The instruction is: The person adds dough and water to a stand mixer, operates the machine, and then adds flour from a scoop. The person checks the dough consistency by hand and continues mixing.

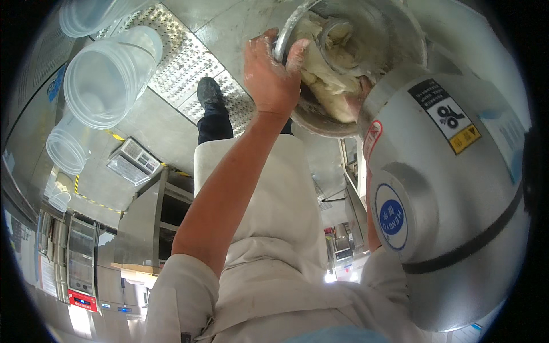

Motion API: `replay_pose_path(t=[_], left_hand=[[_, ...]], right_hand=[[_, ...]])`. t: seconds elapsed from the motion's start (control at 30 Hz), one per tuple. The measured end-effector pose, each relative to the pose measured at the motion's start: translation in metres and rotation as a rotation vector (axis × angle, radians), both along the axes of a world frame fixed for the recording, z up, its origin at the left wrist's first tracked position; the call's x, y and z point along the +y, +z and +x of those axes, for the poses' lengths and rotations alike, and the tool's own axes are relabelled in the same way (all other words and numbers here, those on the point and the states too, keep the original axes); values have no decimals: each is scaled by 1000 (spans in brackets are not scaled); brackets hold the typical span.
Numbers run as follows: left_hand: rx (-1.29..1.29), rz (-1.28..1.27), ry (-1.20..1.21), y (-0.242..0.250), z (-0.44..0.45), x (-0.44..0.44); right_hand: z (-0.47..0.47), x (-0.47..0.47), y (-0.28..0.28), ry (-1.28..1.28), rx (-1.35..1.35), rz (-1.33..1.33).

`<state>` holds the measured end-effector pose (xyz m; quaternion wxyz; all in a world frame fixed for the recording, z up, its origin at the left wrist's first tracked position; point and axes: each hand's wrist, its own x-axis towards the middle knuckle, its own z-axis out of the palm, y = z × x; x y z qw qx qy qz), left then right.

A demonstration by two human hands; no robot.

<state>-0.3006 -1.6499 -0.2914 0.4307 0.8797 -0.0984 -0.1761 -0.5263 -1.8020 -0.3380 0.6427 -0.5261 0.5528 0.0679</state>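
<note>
My left hand [274, 75], dusted white, grips the near-left rim of a metal mixer bowl [319, 122], its thumb over the inside. Pale dough [332, 96] lies in the bowl in a thick, stretched mass. Against the dough's right end are the fingers of my right hand [358, 98]; the rest of that hand is hidden behind the grey mixer head [450, 171]. A curved, dough-smeared part [328, 47] rises inside the bowl; its kind I cannot tell. The mixer head, bearing stickers, fills the right side and covers most of my right forearm.
Large clear plastic tubs [101, 81] stand at the left. A digital scale [136, 160] is at the lower left, by a steel cabinet [141, 218]. Under my shoe [209, 92] is a perforated metal floor plate [180, 55]. Yellow-black tape [92, 199] marks a surface.
</note>
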Motion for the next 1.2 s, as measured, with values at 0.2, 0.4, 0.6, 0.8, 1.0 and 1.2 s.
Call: replay_pose_path(t=[0.2,0.4,0.6,0.8,1.0,1.2], left_hand=[[25,-8,-14,1,-1,1],[11,11,-19,4,-1,-1],[-1,3,-15,4,1,-1],[-21,-8,-8,2,-1,-1],[-68,37,-17,1,-1,-2],[-107,63,7,4,-3,-2]], right_hand=[[35,4,-9,113,22,-332],[63,52,-38,454,34,-535],[101,78,-100,682,-4,-644],[104,64,-145,707,-45,-727],[93,55,-94,647,71,-479],[37,40,20,748,149,-193]])
